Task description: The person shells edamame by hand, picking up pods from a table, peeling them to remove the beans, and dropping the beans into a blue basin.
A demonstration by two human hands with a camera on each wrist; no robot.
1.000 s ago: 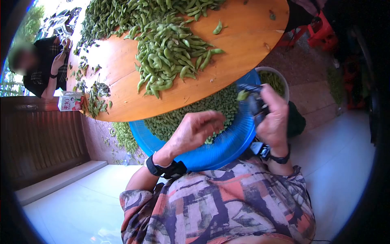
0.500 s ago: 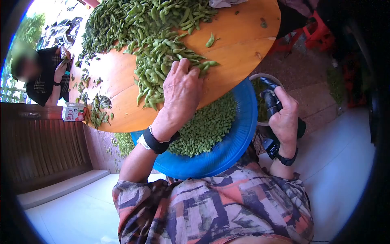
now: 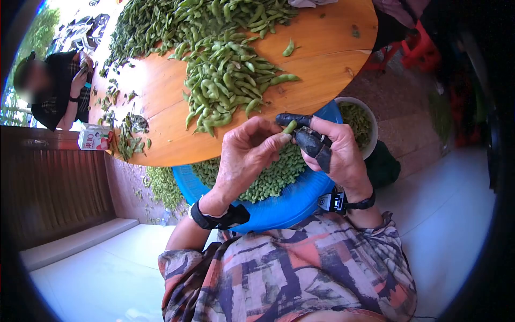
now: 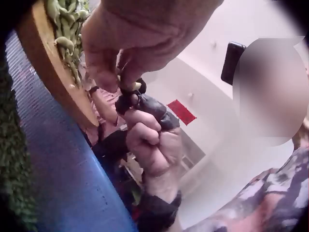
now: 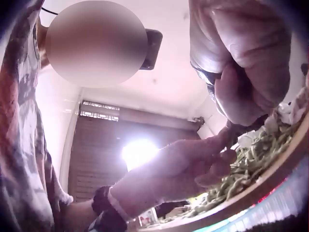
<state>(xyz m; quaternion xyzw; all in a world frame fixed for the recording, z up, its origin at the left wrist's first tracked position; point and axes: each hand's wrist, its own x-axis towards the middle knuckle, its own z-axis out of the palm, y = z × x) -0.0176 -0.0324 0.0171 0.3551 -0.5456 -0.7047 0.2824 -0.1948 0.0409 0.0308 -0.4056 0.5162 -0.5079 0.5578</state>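
Observation:
Both hands meet above the blue basin point(image 3: 311, 199) of shelled green beans point(image 3: 273, 174). My left hand point(image 3: 244, 155) pinches a green pod point(image 3: 290, 127) between thumb and fingers, and in the left wrist view that hand point(image 4: 145, 38) is above the other. My right hand point(image 3: 338, 153), with black coverings on its thumb and fingers, is curled at the pod's other side; whether it also grips the pod is hard to tell. A heap of pods point(image 3: 230, 80) lies on the orange table point(image 3: 322, 64) just beyond.
A pale bucket point(image 3: 374, 126) with green matter stands right of the basin. Loose leaves point(image 3: 129, 137) and a carton point(image 3: 94, 137) are at the table's left edge, where another person point(image 3: 61, 91) sits. Red stools point(image 3: 421, 51) stand at the far right.
My left hand has come back from the pod heap with a pod. My right hand has moved left from beside the bucket to meet it over the basin.

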